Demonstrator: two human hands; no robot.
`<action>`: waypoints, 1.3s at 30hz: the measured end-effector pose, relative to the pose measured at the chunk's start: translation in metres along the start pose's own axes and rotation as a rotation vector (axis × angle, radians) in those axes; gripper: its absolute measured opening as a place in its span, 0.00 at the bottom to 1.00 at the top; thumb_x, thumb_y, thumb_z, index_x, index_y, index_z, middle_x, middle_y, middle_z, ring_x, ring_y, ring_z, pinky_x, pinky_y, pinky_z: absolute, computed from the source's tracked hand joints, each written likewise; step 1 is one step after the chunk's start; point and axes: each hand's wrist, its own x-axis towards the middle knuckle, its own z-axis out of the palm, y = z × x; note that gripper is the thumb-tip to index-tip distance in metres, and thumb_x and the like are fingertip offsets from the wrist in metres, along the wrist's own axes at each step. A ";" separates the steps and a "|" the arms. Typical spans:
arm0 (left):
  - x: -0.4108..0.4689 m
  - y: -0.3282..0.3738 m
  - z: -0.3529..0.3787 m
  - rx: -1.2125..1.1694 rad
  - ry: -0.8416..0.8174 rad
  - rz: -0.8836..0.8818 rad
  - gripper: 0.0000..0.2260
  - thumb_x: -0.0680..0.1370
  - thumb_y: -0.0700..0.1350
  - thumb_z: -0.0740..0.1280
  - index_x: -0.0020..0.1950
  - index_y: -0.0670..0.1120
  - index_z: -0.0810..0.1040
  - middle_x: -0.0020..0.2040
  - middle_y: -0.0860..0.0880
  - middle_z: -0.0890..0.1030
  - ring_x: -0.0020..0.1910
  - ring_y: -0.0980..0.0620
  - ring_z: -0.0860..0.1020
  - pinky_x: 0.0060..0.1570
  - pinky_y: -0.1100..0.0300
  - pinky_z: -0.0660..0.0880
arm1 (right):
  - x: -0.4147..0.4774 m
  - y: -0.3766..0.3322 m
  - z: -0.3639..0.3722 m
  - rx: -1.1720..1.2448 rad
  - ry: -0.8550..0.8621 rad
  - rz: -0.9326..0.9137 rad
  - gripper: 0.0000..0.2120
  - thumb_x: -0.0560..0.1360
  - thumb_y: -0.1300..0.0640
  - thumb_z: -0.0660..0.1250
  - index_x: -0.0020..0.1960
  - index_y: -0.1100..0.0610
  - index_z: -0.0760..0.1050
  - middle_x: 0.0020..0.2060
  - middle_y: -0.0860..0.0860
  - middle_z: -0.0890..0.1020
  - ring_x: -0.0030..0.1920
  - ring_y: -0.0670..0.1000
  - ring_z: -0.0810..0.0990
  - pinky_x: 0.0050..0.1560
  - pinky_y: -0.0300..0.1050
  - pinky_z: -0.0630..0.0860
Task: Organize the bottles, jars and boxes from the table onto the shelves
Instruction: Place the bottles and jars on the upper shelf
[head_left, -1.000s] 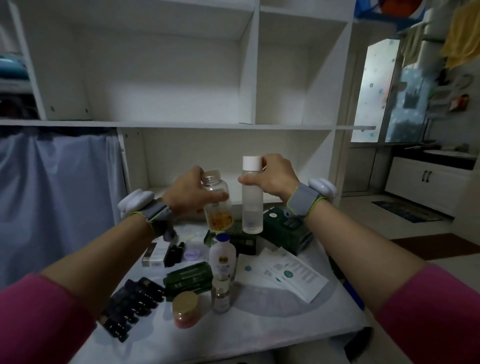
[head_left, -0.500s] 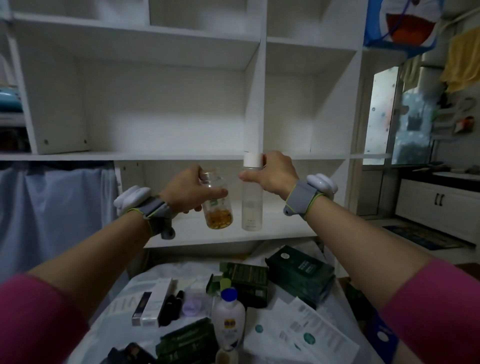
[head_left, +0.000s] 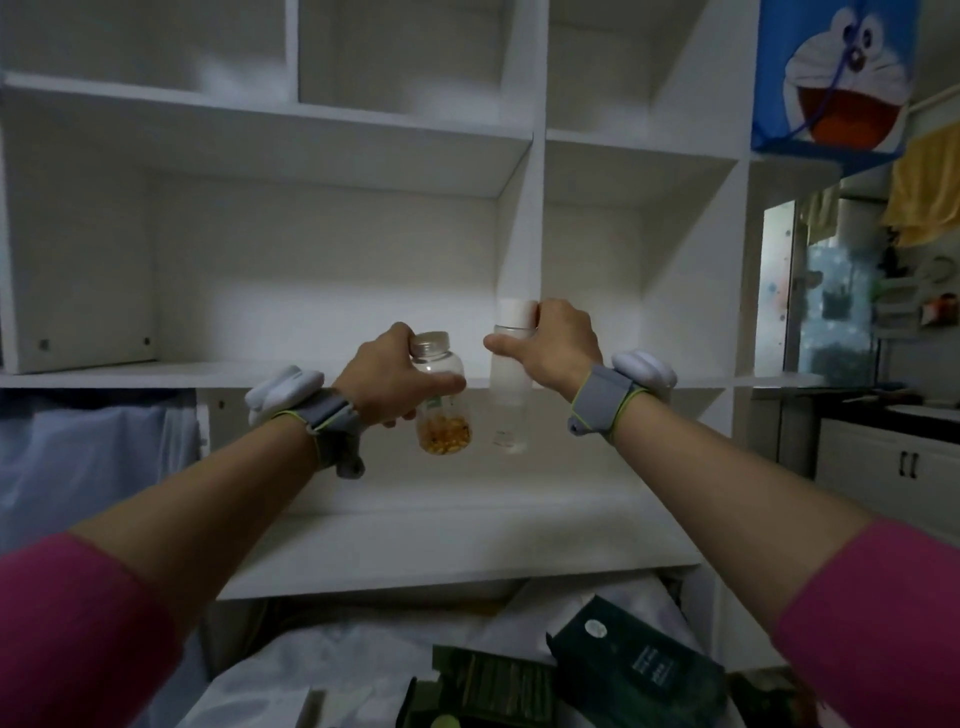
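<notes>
Head view: a person in pink sleeves holds two containers up before white shelves (head_left: 363, 375). The left hand (head_left: 387, 382) curls around a clear jar (head_left: 442, 415), thumb across its front; the jar stands upright, silver lid on top, with orange capsules pooled at its bottom. Just at the jar's 3 o'clock, not touching it, the right hand (head_left: 553, 348) grips a tall frosted bottle (head_left: 511, 410) just below its white cap, fingers wrapped round the top. Both containers hang upright in front of the lower open compartment, their tops level with the shelf board above it and their bases apparently clear of the board below. Grey wristbands (head_left: 332, 423) carrying white pods sit on both wrists. At 6 o'clock, the cloth-covered counter (head_left: 322, 670) carries dark green boxes (head_left: 634, 670). A blue cartoon bag (head_left: 831, 78) hangs at 1 o'clock, a yellow towel (head_left: 930, 192) beside it.
</notes>
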 end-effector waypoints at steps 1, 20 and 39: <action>0.011 -0.002 0.001 -0.003 0.014 0.007 0.22 0.69 0.55 0.72 0.56 0.46 0.70 0.46 0.48 0.80 0.33 0.50 0.79 0.26 0.60 0.73 | 0.011 0.000 0.002 -0.002 0.013 -0.003 0.22 0.68 0.42 0.74 0.53 0.58 0.77 0.51 0.55 0.81 0.49 0.59 0.80 0.48 0.50 0.78; 0.116 -0.008 0.031 -0.002 0.167 0.035 0.25 0.69 0.56 0.73 0.58 0.46 0.67 0.53 0.45 0.78 0.44 0.44 0.81 0.34 0.56 0.78 | 0.101 0.002 0.025 -0.002 0.205 -0.012 0.26 0.71 0.44 0.73 0.59 0.60 0.73 0.56 0.57 0.80 0.53 0.60 0.79 0.50 0.49 0.76; 0.138 -0.017 0.062 0.040 0.216 0.075 0.24 0.71 0.57 0.70 0.59 0.46 0.66 0.52 0.43 0.80 0.47 0.43 0.80 0.49 0.47 0.79 | 0.103 0.023 0.064 -0.036 0.190 0.010 0.27 0.71 0.53 0.74 0.62 0.60 0.63 0.58 0.59 0.78 0.56 0.63 0.78 0.52 0.51 0.73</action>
